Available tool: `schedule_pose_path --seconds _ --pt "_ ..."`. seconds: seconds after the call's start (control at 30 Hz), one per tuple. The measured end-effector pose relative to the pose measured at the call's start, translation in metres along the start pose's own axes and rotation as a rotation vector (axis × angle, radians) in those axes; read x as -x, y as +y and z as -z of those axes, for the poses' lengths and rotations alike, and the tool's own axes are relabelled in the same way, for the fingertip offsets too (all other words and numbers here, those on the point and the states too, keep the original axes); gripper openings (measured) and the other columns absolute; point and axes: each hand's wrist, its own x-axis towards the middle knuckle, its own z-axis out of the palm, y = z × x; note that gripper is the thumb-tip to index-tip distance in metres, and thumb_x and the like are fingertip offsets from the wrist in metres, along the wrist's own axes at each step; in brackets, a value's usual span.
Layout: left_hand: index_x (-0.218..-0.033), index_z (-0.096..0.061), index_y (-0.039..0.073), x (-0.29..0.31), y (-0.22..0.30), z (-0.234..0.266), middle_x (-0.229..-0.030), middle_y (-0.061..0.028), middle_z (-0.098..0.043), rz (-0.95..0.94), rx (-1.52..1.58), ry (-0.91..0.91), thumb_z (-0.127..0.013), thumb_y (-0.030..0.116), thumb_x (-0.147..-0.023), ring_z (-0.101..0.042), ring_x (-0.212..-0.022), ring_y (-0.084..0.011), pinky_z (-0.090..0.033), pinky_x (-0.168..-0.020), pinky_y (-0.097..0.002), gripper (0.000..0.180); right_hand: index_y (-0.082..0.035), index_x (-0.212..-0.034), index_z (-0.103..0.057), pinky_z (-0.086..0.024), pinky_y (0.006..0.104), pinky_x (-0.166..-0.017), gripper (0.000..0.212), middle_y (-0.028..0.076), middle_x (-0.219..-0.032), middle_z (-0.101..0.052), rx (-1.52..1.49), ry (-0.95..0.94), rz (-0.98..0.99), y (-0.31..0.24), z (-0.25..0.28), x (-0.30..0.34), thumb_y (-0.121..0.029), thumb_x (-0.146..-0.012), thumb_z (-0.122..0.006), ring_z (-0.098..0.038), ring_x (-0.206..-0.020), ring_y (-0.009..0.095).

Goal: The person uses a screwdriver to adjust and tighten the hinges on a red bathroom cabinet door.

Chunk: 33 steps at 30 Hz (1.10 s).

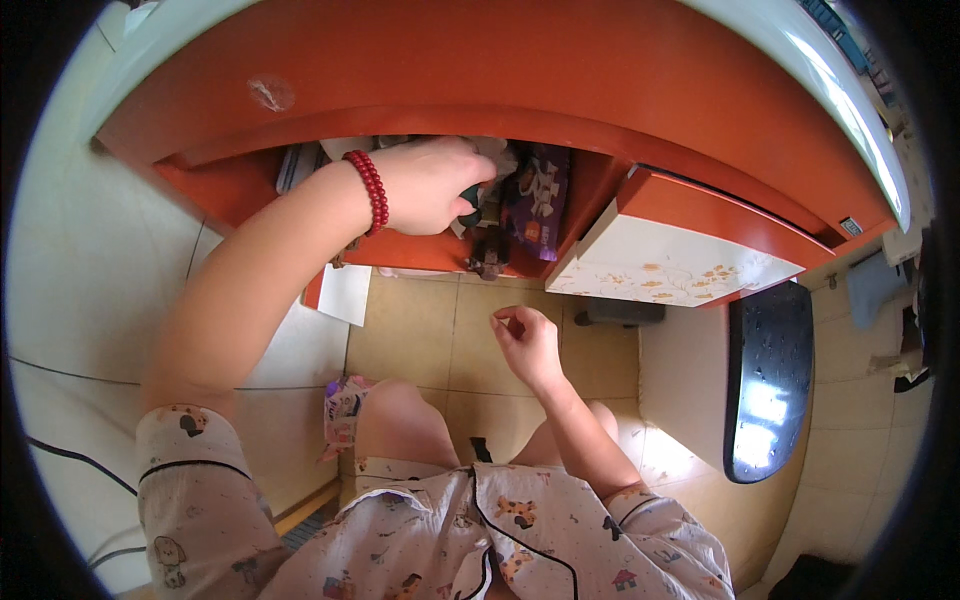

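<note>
My left hand (430, 185), with a red bead bracelet (368, 192) on its wrist, reaches into an open compartment of the orange-red cabinet (400, 70). Its thumb and fingers close round a small dark green thing (470, 203) whose kind I cannot make out. Just right of that hand stands a purple printed packet (537, 203). A small brown item (489, 252) sits at the compartment's front edge, below the hand. My right hand (528, 345) hovers above the floor in front of the cabinet, fingers curled in, with nothing visible in them.
To the right, a white floral drawer front (690, 245) juts out from the cabinet. Beyond it is a glossy black panel (768, 385). A pink-purple package (345, 410) lies on the floor by my left knee. A black cable (85, 462) runs at the far left.
</note>
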Motion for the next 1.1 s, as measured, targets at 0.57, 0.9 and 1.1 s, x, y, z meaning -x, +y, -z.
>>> schedule_pose_path --seconds 0.57,0.9,1.1 --pt "-0.093 -0.057 0.0 0.008 -0.012 -0.005 -0.094 -0.0157 -0.055 -0.305 0.04 -0.007 -0.062 0.003 -0.074 -0.051 -0.097 -0.0332 -0.043 -0.084 -0.0387 0.02 0.0 -0.082 -0.063 -0.041 0.0258 -0.05 0.01 0.007 -0.057 -0.051 -0.009 0.022 0.021 0.004 0.003 0.002 -0.007 -0.076 -0.067 -0.048 -0.051 0.012" --pt "-0.081 -0.059 -0.003 -0.031 0.014 0.01 -0.081 -0.0199 -0.06 -0.394 -0.322 -0.24 -0.063 0.005 -0.073 -0.059 -0.083 -0.0347 -0.049 -0.072 -0.0406 0.012 0.003 -0.109 -0.053 -0.047 0.037 -0.069 0.035 0.019 -0.088 -0.059 -0.084 0.313 0.254 -0.042 -0.011 -0.044 -0.007 -0.077 -0.065 -0.057 -0.079 0.032" --pt "-0.077 -0.064 -0.004 -0.037 0.02 -0.012 -0.074 -0.0193 -0.062 -0.194 -0.196 -0.035 -0.063 0.001 -0.06 -0.061 -0.071 -0.0315 -0.05 -0.063 -0.0398 0.018 0.005 -0.104 -0.055 -0.047 0.0374 -0.076 0.029 0.023 -0.095 -0.06 -0.322 0.36 0.17 -0.048 -0.038 -0.072 -0.009 -0.081 -0.063 -0.06 -0.086 0.036"
